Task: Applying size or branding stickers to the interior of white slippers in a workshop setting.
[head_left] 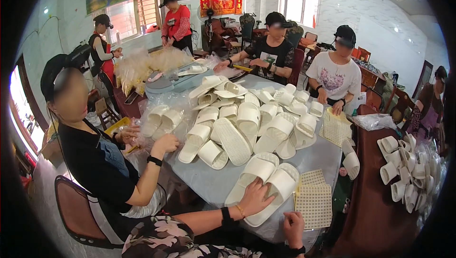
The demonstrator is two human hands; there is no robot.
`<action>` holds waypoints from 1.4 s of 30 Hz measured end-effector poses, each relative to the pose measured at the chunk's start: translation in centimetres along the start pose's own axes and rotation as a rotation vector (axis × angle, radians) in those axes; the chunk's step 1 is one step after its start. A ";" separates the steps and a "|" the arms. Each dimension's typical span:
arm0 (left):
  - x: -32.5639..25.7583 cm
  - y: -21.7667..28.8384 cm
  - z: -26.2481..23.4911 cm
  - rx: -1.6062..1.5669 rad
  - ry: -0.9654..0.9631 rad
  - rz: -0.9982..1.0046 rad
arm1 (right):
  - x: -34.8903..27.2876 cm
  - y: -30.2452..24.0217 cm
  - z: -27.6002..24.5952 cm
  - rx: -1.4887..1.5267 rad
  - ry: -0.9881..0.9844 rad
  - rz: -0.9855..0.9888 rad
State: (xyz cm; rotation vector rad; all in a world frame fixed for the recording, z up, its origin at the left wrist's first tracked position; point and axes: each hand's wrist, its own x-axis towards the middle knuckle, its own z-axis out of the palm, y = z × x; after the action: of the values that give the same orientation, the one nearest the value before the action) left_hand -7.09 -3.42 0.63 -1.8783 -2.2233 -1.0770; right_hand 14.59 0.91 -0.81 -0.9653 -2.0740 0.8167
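Note:
A pair of cream-white slide slippers (284, 181) lies side by side near the front of the grey table. My left hand (254, 199) rests on them, fingers stretched out toward the straps. Just right of the pair, my right hand (293, 225) is held at the table edge with its fingers curled in. What it may pinch is too small to make out. Sheets of small printed stickers (313, 205) lie beside my right hand. Beyond the pair rises a large heap of similar slippers (232, 134), one leaning sole outward.
At left, a seated co-worker (102, 163) handles bagged slippers (164, 119). Across the table, another person (335, 72) touches a yellow sticker sheet (335, 127). More slippers (408, 167) are piled on a brown-covered table (370, 201) at right. Other people stand farther back.

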 end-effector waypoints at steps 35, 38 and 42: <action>-4.3 -3.5 1.3 -0.134 -0.121 0.027 | 0.9 -1.4 -7.4 -0.071 0.045 0.065; -4.5 -3.3 1.8 -0.192 -0.138 0.077 | 1.8 -1.3 -12.3 -0.163 0.134 0.068; -4.5 -3.1 1.5 -0.109 -0.108 0.091 | 2.7 0.2 -18.4 -0.258 0.314 0.035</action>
State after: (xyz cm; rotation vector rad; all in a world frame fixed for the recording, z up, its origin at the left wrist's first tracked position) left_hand -8.05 -6.57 -4.01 -2.1069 -2.1498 -1.1298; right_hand 28.01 7.71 10.19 -1.1877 -1.9188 0.3872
